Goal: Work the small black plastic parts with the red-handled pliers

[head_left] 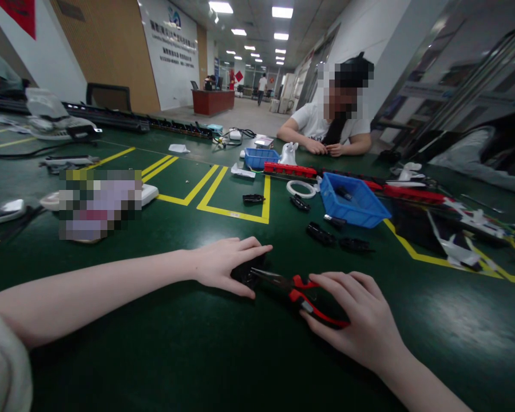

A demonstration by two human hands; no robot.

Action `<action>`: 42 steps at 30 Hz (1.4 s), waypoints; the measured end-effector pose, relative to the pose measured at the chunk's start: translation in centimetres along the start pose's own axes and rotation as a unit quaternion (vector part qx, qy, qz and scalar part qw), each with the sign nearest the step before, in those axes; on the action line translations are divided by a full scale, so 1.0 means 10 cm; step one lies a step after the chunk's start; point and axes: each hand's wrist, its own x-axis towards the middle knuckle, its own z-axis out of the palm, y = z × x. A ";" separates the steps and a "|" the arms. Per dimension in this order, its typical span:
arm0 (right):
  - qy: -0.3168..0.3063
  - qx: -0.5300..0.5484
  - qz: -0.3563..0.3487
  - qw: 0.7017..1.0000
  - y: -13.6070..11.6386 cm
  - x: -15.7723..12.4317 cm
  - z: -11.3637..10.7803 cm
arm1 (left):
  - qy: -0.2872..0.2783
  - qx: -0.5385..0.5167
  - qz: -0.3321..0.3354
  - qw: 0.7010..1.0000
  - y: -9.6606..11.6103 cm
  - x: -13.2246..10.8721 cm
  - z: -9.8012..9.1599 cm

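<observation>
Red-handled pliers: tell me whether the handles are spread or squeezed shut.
Spread: the handles of the pliers stand apart in the right hand, with a gap visible between them.

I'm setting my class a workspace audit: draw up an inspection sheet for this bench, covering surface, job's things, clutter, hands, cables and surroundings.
Surface: green table, marked with yellow lines; light reflects at right.
Job's things: black part, with the tips of red-handled pliers at it.
Clutter: loose black pieces, a white ring, a blue bin and a smaller blue bin, beyond the hands.
Hands: left hand appears to hold the black part; right hand grips the pliers' handles.
Cables: black cable at far left.
Surroundings: a person in a white top across the table; red desk and ceiling lights beyond.
</observation>
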 end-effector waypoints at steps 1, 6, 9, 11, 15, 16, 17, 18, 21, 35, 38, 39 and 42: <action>-0.001 -0.004 -0.003 1.000 0.00 0.00 0.00 | 0.001 0.000 0.001 1.000 0.00 0.00 0.00; 0.013 -0.026 -0.018 0.999 -0.01 0.02 -0.03 | -0.008 0.009 0.012 1.000 0.00 0.00 -0.01; 0.017 -0.036 -0.029 0.999 -0.01 0.02 -0.04 | -0.014 0.020 0.022 0.999 -0.01 0.00 -0.01; 0.012 -0.032 -0.031 0.999 0.00 0.01 -0.03 | -0.015 0.025 0.025 0.999 -0.01 0.00 -0.01; -0.018 0.002 -0.024 1.000 0.01 -0.01 0.00 | -0.003 0.024 0.023 0.999 -0.02 0.00 0.01; -0.025 0.010 -0.021 0.999 0.01 -0.01 0.00 | 0.000 0.024 0.024 0.999 -0.03 0.00 0.01; -0.030 0.016 -0.018 0.999 0.01 -0.01 0.01 | 0.003 0.023 0.026 0.999 -0.04 0.00 0.02; -0.033 0.020 -0.017 0.999 0.01 -0.01 0.02 | 0.007 0.024 0.028 0.999 -0.04 0.00 0.03; -0.045 0.019 -0.016 0.999 0.00 -0.01 0.04 | 0.013 0.028 0.034 0.999 -0.06 0.00 0.06; -0.038 -0.001 -0.010 0.999 -0.01 -0.02 0.04 | 0.012 0.033 0.037 0.999 -0.04 0.02 0.04; -0.030 0.015 0.001 0.999 0.00 -0.02 0.06 | 0.013 0.025 0.033 0.999 -0.04 0.02 0.05; -0.029 0.021 0.005 0.999 0.00 -0.03 0.07 | 0.014 0.022 0.032 0.999 -0.04 0.02 0.05; -0.034 0.032 0.016 0.999 0.00 -0.04 0.07 | 0.018 0.019 0.033 0.999 -0.03 0.02 0.05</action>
